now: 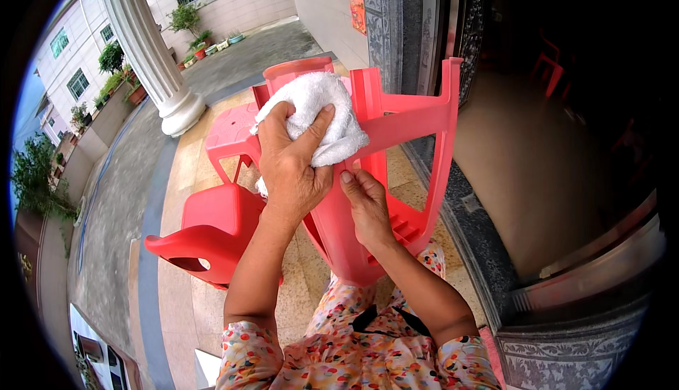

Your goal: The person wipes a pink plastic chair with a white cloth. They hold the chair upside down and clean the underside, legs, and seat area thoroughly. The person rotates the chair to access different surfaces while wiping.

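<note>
A red plastic chair [345,231], tipped on its side, stands before me above my lap. My left hand [297,167] presses a bunched white terry cloth [323,98] against the chair's upper part, thumb and fingers spread over the cloth. Close to its right, my right hand [366,201] grips the edge of the chair's plastic frame, with the thumb on top and the fingers curled. The part of the chair under the cloth is hidden. A small white tuft, perhaps the same cloth, shows left of my left wrist.
Left of my arms stands a small red plastic chair [212,241], with a pink-red plastic stool [233,130] beyond it. A white fluted column [143,45] rises at upper left. At right, a dark stone threshold [477,220] borders a dim doorway with another red chair [551,71] inside.
</note>
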`<state>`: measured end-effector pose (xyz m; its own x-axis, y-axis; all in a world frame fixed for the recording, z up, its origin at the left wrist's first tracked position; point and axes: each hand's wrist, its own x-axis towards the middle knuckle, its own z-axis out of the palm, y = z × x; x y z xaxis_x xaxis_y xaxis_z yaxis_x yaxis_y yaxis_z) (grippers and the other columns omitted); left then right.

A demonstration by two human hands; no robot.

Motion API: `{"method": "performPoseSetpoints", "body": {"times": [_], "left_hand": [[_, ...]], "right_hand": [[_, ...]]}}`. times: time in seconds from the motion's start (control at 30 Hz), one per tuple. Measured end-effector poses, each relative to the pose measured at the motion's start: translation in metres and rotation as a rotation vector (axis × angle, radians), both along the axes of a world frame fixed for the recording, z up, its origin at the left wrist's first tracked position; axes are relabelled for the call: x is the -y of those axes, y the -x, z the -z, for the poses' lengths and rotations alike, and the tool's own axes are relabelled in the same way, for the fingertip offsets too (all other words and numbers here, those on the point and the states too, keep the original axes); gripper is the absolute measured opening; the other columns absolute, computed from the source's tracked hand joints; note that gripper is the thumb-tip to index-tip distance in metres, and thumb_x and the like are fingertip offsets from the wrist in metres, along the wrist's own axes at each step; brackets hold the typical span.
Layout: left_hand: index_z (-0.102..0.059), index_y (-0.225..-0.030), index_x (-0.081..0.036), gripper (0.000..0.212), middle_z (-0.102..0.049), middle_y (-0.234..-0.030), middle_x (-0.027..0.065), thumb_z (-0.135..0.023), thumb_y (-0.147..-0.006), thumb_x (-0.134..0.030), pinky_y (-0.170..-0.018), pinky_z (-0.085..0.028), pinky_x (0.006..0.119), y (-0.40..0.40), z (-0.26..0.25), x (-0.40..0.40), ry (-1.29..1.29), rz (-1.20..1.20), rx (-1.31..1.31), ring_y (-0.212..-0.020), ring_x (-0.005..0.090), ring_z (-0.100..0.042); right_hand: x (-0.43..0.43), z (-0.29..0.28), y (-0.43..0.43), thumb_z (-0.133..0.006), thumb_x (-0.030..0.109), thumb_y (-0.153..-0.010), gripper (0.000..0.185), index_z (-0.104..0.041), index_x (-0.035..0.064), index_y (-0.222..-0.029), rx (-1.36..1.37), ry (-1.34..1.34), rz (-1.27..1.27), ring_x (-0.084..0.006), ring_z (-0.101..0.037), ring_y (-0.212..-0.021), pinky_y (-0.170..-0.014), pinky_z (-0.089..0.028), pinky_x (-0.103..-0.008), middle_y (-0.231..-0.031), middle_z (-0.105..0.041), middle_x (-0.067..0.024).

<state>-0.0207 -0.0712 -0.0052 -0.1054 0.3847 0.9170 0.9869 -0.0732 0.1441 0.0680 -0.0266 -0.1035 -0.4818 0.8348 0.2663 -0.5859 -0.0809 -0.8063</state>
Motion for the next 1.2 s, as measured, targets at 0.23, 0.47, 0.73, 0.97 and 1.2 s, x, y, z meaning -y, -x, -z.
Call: {"method": "performPoseSetpoints", "body": {"times": [0.23,0.47,0.73,0.97,1.2], "left_hand": [[-0.069,-0.098,-0.013,0.044,-0.044,-0.098,0.0171,-0.072,-0.054,-0.014,-0.075,-0.047,0.033,0.005,0.118,0.064,0.335,0.176,0.057,-0.091,0.0303,-0.051],[-0.068,-0.099,-0.022,0.048,-0.047,-0.098,0.0084,-0.068,-0.052,-0.015,-0.067,-0.046,0.037,-0.002,0.221,0.118,0.731,0.409,0.026,-0.084,0.0274,-0.049],[-0.069,-0.088,-0.010,0.034,-0.054,-0.101,0.0074,-0.058,-0.057,-0.003,-0.071,-0.048,0.031,0.049,0.215,0.141,0.668,0.307,0.570,-0.085,0.0235,-0.055],[-0.056,-0.091,0.003,0.022,-0.061,-0.084,0.0079,-0.049,-0.070,0.003,-0.066,-0.049,0.031,0.046,0.136,0.095,-0.228,0.646,1.708,-0.071,0.0177,-0.059],[-0.055,-0.088,-0.001,0.021,-0.059,-0.083,0.0079,-0.041,-0.075,-0.008,-0.072,-0.047,0.029,0.045,0.125,0.061,-0.211,0.592,1.771,-0.076,0.0184,-0.057]], "right_hand": [[-0.010,0.000,0.003,-0.041,0.038,-0.093,0.042,-0.054,0.0004,-0.107,-0.144,0.199,-0.219,-0.0117,-0.052,-0.096,-0.082,-0.041,-0.0248,-0.103,-0.057,-0.0057],[-0.007,-0.003,0.006,-0.053,0.004,-0.086,0.020,-0.056,-0.0003,-0.105,-0.036,0.081,-0.279,-0.0075,-0.057,-0.082,-0.074,-0.047,-0.0218,-0.094,-0.062,-0.0045],[-0.003,-0.006,0.007,-0.052,0.004,-0.086,0.022,-0.055,-0.0011,-0.108,-0.071,0.073,-0.215,-0.0091,-0.056,-0.088,-0.081,-0.044,-0.0241,-0.099,-0.061,-0.0051],[0.017,0.002,0.007,-0.052,0.007,-0.087,0.022,-0.054,-0.0009,-0.108,-0.008,-0.035,-0.163,-0.0046,-0.051,-0.085,-0.078,-0.042,-0.0211,-0.095,-0.059,-0.0013],[0.048,0.006,0.002,-0.054,0.009,-0.087,0.018,-0.051,-0.0013,-0.101,0.172,-0.213,0.051,-0.0092,-0.054,-0.079,-0.071,-0.044,-0.0241,-0.085,-0.059,-0.0065]]}}
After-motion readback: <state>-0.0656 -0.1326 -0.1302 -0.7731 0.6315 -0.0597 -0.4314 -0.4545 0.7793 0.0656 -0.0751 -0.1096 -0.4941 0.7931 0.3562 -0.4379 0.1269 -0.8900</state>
